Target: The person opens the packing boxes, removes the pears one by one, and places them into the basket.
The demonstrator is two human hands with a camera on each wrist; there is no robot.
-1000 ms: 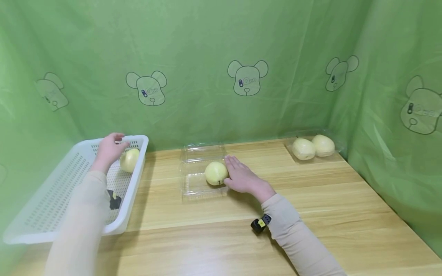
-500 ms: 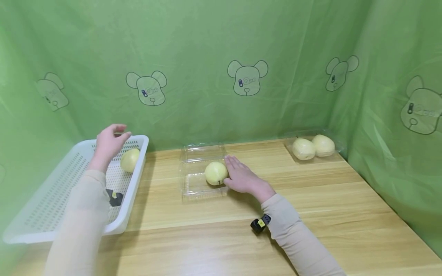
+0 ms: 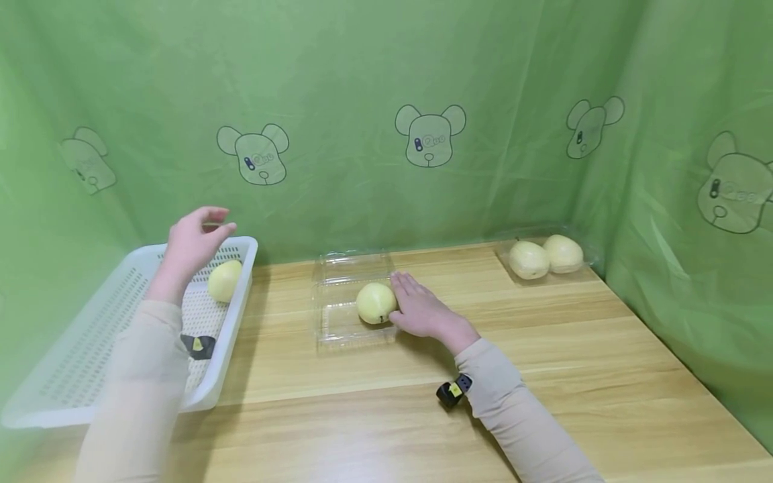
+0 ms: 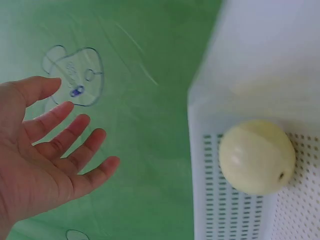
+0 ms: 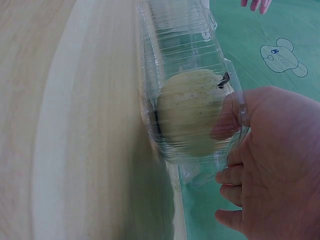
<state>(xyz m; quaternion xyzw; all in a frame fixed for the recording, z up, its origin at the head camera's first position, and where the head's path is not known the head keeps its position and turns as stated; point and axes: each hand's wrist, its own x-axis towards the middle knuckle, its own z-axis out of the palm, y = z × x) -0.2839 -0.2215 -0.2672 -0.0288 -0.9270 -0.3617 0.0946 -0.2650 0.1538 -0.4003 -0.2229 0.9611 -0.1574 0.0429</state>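
In the head view my left hand [image 3: 196, 241] is raised above the far end of the white basket [image 3: 238, 308], fingers loosely bent and nothing held. Below it a pale yellow pear [image 3: 224, 282] lies in the basket; the left wrist view shows that pear [image 4: 257, 157] apart from the hand [image 4: 50, 150]. My right hand [image 3: 423, 310] rests against the right end of a clear plastic clamshell box [image 3: 338, 322] with its lid folded back. One pear [image 3: 376, 304] sits in the box's right half. In the right wrist view the thumb [image 5: 227, 117] reaches over the rim beside the pear.
A second clear box [image 3: 513, 272] at the back right holds two pears [image 3: 546, 257]. Green curtains [image 3: 344, 188] with bear-head prints enclose the wooden table [image 3: 362, 416] at the back and sides. Each wrist wears a black strap with a camera.
My left hand has risen up and away from the pear in the basket. The right hand and the pear in the box stay in place.
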